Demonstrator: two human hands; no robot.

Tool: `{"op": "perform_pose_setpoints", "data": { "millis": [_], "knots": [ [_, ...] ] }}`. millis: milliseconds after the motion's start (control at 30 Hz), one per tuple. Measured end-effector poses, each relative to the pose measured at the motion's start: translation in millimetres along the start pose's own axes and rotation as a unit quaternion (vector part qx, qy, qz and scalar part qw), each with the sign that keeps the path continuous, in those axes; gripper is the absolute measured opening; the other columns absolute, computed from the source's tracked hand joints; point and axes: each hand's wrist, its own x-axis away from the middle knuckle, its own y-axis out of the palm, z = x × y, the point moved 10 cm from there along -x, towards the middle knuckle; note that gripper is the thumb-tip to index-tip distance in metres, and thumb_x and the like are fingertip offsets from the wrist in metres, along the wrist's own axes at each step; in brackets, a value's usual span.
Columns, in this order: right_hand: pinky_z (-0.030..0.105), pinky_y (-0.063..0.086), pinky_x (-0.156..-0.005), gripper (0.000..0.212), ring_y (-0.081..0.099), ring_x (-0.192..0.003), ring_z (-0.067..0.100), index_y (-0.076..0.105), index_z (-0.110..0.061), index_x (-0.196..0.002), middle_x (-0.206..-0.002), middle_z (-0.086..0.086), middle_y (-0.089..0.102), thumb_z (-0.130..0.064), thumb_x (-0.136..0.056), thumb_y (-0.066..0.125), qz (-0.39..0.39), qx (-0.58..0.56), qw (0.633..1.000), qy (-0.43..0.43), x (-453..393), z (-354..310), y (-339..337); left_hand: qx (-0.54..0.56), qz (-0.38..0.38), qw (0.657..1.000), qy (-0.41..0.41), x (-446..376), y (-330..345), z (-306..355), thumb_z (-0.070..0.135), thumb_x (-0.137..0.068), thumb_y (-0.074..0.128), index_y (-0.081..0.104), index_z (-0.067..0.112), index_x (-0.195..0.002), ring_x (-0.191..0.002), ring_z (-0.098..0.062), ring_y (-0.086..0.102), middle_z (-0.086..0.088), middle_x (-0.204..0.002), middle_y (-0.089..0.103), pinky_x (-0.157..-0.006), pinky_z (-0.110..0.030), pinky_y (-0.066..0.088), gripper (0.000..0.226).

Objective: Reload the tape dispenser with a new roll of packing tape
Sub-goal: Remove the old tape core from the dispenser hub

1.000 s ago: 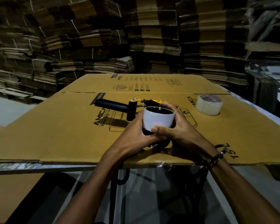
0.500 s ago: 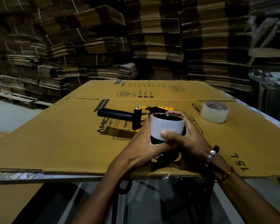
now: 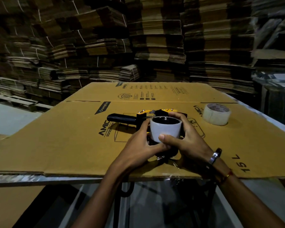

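Cardboard-topped table (image 3: pixel 56 145) — both hands grip white core (image 3: pixel 165 131) on dispenser (image 3: pixel 122 119).

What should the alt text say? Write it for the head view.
Both hands, left hand and right hand, clasp a white tape core on a black-and-yellow tape dispenser lying on flattened cardboard. A tape roll sits right.

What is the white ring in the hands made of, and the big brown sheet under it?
The white ring looks like matte cardboard or plastic, smooth and dull; I can't tell which. The big brown sheet is corrugated cardboard: brown, printed, with a fold line and raw edge.
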Motion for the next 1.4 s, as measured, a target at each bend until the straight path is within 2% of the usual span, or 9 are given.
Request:
{"op": "perform_pose_setpoints", "data": {
  "millis": [167,300,367,433,567,800,1000,1300,1400],
  "knots": [
    [0.045,0.055,-0.097,0.096,0.053,-0.125,0.018,0.03,-0.04,-0.147,-0.138,-0.011,0.047,-0.027,-0.069,0.086,0.014,0.017,1.0,0.021,-1.3,7.1,-5.1,-0.125,0.039,0.991,0.02,-1.3,-6.3,4.1,0.048,-0.079,0.077,0.024,0.033,-0.153,-0.112,-0.002,0.058,0.012,-0.138,0.049,-0.093,-0.024,0.053,0.092],
    [0.024,0.044,-0.098,0.103,0.044,-0.133,0.014,0.019,-0.033,-0.154,-0.141,-0.011,0.04,-0.015,-0.076,0.083,0.013,0.089,0.996,0.025,-3.2,8.2,-5.8,-0.271,0.042,0.961,0.04,-5.0,-0.7,4.9,0.055,-0.08,0.071,0.013,0.025,-0.158,-0.144,-0.021,0.029,0.004,-0.159,0.031,-0.116,-0.041,0.034,0.101],
    [0.032,0.044,-0.106,0.109,0.045,-0.133,0.015,0.017,-0.036,-0.154,-0.143,-0.01,0.042,-0.026,-0.071,0.088,0.025,0.092,0.995,0.03,-3.1,9.5,-7.8,-0.246,-0.012,0.969,0.02,-10.2,11.5,-0.8,0.056,-0.08,0.071,0.005,0.026,-0.159,-0.15,-0.021,0.02,0.003,-0.165,0.02,-0.121,-0.043,0.028,0.107],
    [0.04,0.042,-0.112,0.114,0.045,-0.134,0.016,0.018,-0.039,-0.153,-0.148,-0.007,0.042,-0.038,-0.065,0.091,0.04,0.102,0.993,0.031,-3.1,9.1,-9.6,-0.21,-0.048,0.976,0.011,-15.8,19.7,-1.4,0.05,-0.079,0.075,0.002,0.024,-0.159,-0.15,-0.019,0.023,0.0,-0.165,0.02,-0.12,-0.037,0.028,0.111],
    [0.031,0.041,-0.106,0.113,0.045,-0.132,0.015,0.018,-0.03,-0.156,-0.143,-0.008,0.045,-0.037,-0.068,0.089,0.061,0.144,0.987,0.041,-3.8,5.6,-9.6,-0.17,-0.066,0.983,-0.013,-23.7,20.4,-1.2,0.04,-0.081,0.078,-0.004,0.026,-0.159,-0.139,-0.021,0.042,-0.006,-0.157,0.037,-0.105,-0.023,0.034,0.114],
    [0.037,0.047,-0.105,0.096,0.052,-0.125,0.016,0.037,-0.024,-0.148,-0.134,-0.006,0.053,-0.032,-0.068,0.089,0.058,0.192,0.979,0.032,-4.3,-0.9,-9.5,-0.191,-0.052,0.98,-0.019,-28.5,18.7,-6.1,0.047,-0.072,0.081,0.001,0.025,-0.158,-0.132,-0.025,0.05,-0.004,-0.147,0.049,-0.112,-0.044,0.039,0.12],
    [0.039,0.048,-0.105,0.085,0.054,-0.121,0.012,0.043,-0.03,-0.138,-0.126,-0.012,0.055,-0.024,-0.066,0.089,0.051,0.187,0.981,0.006,-2.2,-6.3,-7.5,-0.174,-0.029,0.984,0.007,-26.9,18.1,-1.0,0.054,-0.062,0.08,0.026,0.032,-0.147,-0.118,-0.013,0.058,0.01,-0.131,0.059,-0.101,-0.038,0.05,0.103],
    [0.04,0.049,-0.105,0.084,0.056,-0.12,0.008,0.044,-0.034,-0.134,-0.126,-0.015,0.056,-0.031,-0.064,0.091,0.038,0.15,0.988,0.024,-3.0,-0.4,-5.3,-0.139,-0.037,0.99,0.008,-25.2,14.1,-1.6,0.048,-0.058,0.082,0.031,0.042,-0.138,-0.114,-0.01,0.059,0.015,-0.124,0.059,-0.099,-0.039,0.051,0.096],
    [0.042,0.047,-0.107,0.097,0.054,-0.124,0.011,0.037,-0.034,-0.144,-0.136,-0.011,0.053,-0.037,-0.064,0.092,0.031,0.126,0.99,0.052,-2.4,3.9,-5.7,-0.129,-0.04,0.991,-0.001,-25.6,13.2,-4.2,0.052,-0.055,0.079,0.034,0.044,-0.136,-0.113,-0.008,0.06,0.016,-0.124,0.06,-0.098,-0.039,0.052,0.093]
  ]
}}
